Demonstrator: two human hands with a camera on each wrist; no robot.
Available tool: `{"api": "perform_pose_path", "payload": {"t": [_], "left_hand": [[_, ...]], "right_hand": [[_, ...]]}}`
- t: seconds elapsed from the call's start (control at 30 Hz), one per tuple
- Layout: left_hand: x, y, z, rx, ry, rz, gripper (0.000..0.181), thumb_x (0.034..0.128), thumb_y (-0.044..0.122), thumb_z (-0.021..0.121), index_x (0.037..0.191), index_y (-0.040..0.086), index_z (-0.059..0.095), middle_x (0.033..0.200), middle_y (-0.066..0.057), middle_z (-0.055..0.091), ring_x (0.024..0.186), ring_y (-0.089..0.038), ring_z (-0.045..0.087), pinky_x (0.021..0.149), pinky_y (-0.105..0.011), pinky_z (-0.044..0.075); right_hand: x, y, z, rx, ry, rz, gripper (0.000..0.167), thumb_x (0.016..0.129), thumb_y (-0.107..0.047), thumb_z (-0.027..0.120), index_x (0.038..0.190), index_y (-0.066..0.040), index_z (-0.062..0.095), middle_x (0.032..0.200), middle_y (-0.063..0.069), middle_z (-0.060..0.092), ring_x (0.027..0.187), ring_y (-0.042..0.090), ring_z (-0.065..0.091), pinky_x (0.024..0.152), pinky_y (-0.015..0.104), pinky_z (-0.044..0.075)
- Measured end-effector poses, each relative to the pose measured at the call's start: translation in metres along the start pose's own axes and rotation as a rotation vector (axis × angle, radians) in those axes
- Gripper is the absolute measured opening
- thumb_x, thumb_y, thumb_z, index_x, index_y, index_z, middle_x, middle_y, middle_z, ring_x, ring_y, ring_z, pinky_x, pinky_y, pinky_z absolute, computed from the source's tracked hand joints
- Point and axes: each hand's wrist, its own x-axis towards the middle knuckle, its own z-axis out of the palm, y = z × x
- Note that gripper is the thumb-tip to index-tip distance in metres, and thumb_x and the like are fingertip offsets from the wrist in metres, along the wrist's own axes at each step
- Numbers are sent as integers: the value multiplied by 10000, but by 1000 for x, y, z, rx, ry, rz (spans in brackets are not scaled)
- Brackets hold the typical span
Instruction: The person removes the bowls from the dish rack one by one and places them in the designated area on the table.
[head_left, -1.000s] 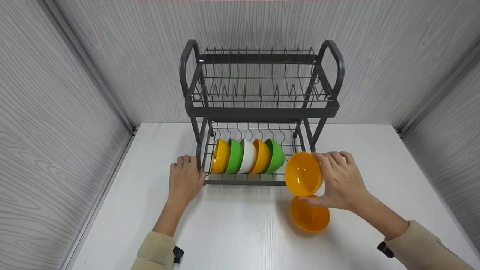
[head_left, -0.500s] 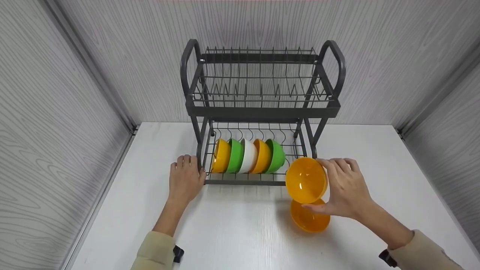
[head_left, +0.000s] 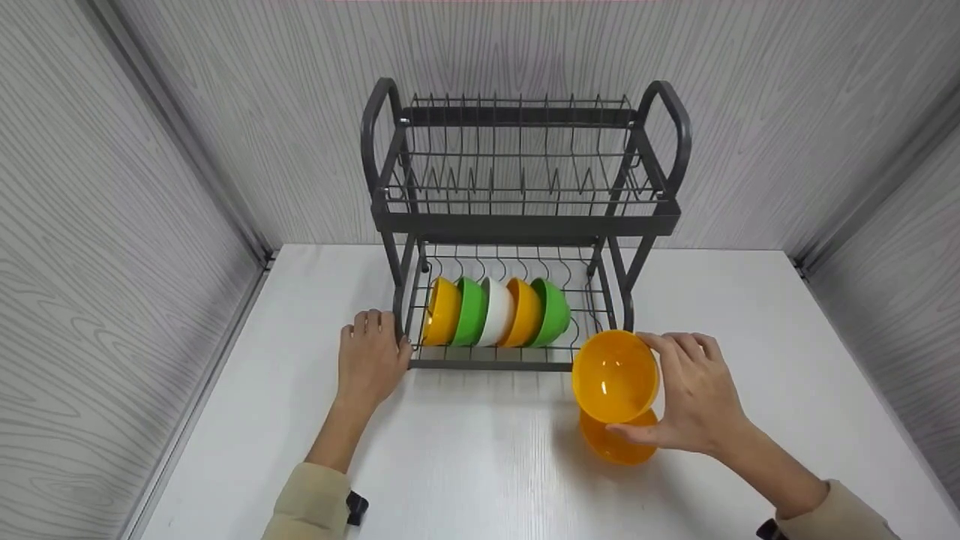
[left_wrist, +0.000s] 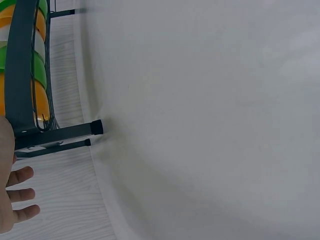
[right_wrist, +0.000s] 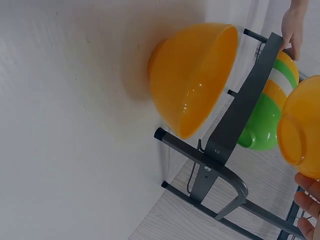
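My right hand (head_left: 699,397) holds an orange bowl (head_left: 613,375) by its rim, thumb below and fingers above, its hollow facing me. The bowl is off the table, in front of the rack's right front corner. A second orange bowl (head_left: 619,444) stands on the table, partly hidden by the held one; the right wrist view shows this table bowl (right_wrist: 187,75) whole. At the left, my left hand (head_left: 369,356) holds the dark dish rack (head_left: 525,223) at its lower front corner between thumb and index finger. The other fingers (left_wrist: 22,195) extend past the frame.
Several bowls, orange, green and white (head_left: 495,313), stand on edge in a row on the rack's lower tier. Right of the end green bowl (head_left: 553,311) lies bare wire. Wood-grain walls (head_left: 750,135) enclose the white table (head_left: 480,465).
My right hand has brought the orange bowl toward me and slightly right, away from the rack's lower tier. The bowl now covers more of the one on the table. My left hand stays put.
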Motion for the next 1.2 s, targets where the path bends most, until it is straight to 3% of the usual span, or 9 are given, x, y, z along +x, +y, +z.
{"api": "perform_pose_path", "payload": {"t": [0.67,1.2], "left_hand": [[0,0,0,8,-19,-7,370,1012,302,596,1197,-19,575,1189,-274,669,1174,-439,628,938,-535,554],[-1,-1,1,0,2,-1,373,998,292,600,1192,-25,576,1173,-267,667,1174,-441,627,923,-538,548]], "right_hand": [[-27,4,4,60,9,111,1104,593,-818,798,1298,10,608,1131,177,724,1000,342,615,918,522,441],[-50,6,12,52,-79,210,1106,503,-708,900,1319,-20,609,1175,167,719,1040,332,617,950,528,458]]}}
